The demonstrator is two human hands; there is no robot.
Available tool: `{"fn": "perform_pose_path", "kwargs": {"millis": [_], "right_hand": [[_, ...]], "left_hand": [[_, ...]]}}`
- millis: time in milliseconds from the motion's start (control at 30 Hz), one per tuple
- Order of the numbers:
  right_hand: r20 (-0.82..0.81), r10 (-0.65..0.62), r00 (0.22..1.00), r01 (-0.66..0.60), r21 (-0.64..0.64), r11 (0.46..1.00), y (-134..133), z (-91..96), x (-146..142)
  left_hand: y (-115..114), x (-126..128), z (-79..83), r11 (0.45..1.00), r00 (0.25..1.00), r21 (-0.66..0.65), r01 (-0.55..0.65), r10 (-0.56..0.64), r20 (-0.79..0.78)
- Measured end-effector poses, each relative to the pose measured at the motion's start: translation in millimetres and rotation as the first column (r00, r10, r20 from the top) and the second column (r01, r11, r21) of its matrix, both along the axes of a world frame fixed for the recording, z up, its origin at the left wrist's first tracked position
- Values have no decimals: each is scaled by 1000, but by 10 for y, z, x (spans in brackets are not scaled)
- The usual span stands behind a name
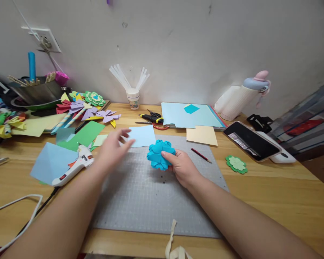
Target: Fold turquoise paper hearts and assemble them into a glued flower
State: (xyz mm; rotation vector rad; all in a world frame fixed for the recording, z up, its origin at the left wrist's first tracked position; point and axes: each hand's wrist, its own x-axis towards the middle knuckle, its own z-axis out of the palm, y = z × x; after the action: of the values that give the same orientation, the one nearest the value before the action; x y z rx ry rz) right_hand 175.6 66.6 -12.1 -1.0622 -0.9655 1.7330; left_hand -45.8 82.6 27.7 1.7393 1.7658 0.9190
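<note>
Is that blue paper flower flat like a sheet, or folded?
Folded: the blue paper flower, held in the right hand, shows creases and raised, overlapping petals.

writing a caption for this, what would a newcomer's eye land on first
Probably the bright blue paper flower held in the right hand, over the grey mat. Next would likely come the colourful paper flowers clustered at the back left, then the white glue gun at the left.
</note>
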Motion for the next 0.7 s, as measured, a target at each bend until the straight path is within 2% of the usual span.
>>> {"fn": "perform_pose_path", "kwargs": {"millis": [100, 200, 267, 367, 500, 600, 700], "right_hand": [[-32, -26, 999, 26, -10, 1000, 51, -14, 39], [-47, -31, 998, 30, -23, 999, 68, -22, 56], [-53, -15, 998, 13, -27, 1000, 64, -20, 55], [-61, 11, 998, -12, -24, 1000, 56, -15, 52], [-59, 27, 998, -28, -19, 999, 56, -6, 52], [-55, 32, 998, -33, -17, 999, 57, 0, 49], [-50, 29, 998, -29, -18, 999, 57, -5, 48]], "left_hand": [[292, -583, 122, 996, 955, 61, -62, 77, -286], [552, -1016, 125, 999, 875, 33, 31, -11, -484], [680, -1156, 88, 995, 808, -24, 101, -96, -581], [814, -1198, 47, 971, 696, -178, 162, -240, -677], [917, -1113, 91, 925, 590, -380, 12, -314, -744], [888, -1018, 177, 919, 545, -389, -66, -294, -785], [750, -911, 248, 945, 537, -321, -65, -238, -809]]}}
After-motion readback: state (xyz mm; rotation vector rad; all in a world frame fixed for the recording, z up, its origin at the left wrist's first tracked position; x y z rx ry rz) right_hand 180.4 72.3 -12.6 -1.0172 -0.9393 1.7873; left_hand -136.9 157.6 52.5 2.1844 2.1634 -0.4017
